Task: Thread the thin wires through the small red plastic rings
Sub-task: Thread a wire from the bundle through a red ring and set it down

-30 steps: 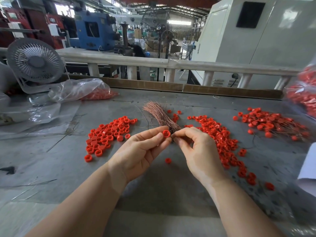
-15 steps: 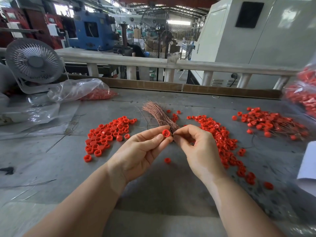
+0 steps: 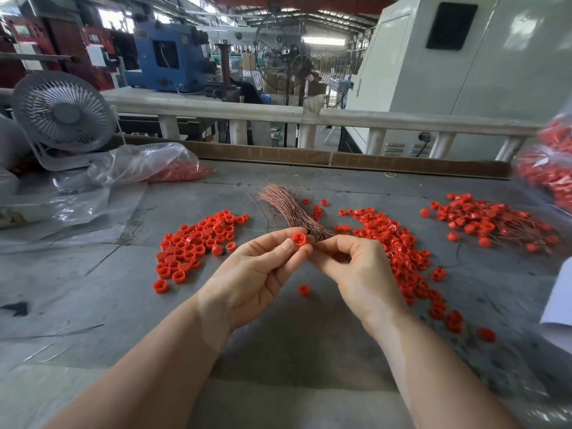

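Observation:
My left hand (image 3: 257,274) pinches one small red plastic ring (image 3: 299,239) between thumb and fingertips, its open face toward me. My right hand (image 3: 356,270) sits right beside it with thumb and forefinger pinched together at the near end of the bundle of thin copper wires (image 3: 288,209); the wire it holds is too fine to see. The bundle fans out away from me on the grey table (image 3: 123,305). Loose red rings lie in a left pile (image 3: 198,243) and a right pile (image 3: 399,246). One single ring (image 3: 304,290) lies under my hands.
A heap of rings with wires in them (image 3: 483,221) lies at the far right. A clear bag with red rings (image 3: 148,165) and a small white fan (image 3: 62,116) stand at the back left. Another bag of rings (image 3: 554,168) hangs at the right edge. A white sheet (image 3: 560,301) lies at right.
My right hand's thumb and forefinger have drawn closer to the ring in my left hand. Both hands stay almost in place.

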The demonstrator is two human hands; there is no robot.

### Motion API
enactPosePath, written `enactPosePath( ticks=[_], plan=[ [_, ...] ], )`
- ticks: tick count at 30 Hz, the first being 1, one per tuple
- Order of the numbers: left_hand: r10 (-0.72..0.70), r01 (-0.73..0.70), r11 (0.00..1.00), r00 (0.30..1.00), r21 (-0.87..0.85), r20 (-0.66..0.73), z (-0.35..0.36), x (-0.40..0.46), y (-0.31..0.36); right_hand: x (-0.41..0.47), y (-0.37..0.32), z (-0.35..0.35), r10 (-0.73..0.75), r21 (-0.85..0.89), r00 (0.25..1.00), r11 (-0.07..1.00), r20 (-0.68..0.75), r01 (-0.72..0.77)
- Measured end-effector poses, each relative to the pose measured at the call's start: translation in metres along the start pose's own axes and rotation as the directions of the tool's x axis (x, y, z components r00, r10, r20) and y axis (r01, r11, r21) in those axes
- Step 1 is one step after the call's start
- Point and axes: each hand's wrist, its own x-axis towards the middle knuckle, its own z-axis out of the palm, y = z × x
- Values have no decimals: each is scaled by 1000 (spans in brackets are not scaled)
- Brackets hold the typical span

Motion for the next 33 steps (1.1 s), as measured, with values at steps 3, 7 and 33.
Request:
enactPosePath(
  ticks=[3, 7, 33],
  plan=[
    [-2, 2, 1000, 1000, 28, 11, 0, 0, -1, -1, 0, 0, 57, -14, 998, 998, 5, -57],
    [-8, 5, 997, 999, 77, 41, -1, 1, -3, 0, 2, -1, 133, -6, 991, 991, -4, -133],
    [74, -66, 994, 993, 87, -87, -11, 8, -3, -5, 4, 2, 29, -633, 985, 770, 167, 85]
  ],
)
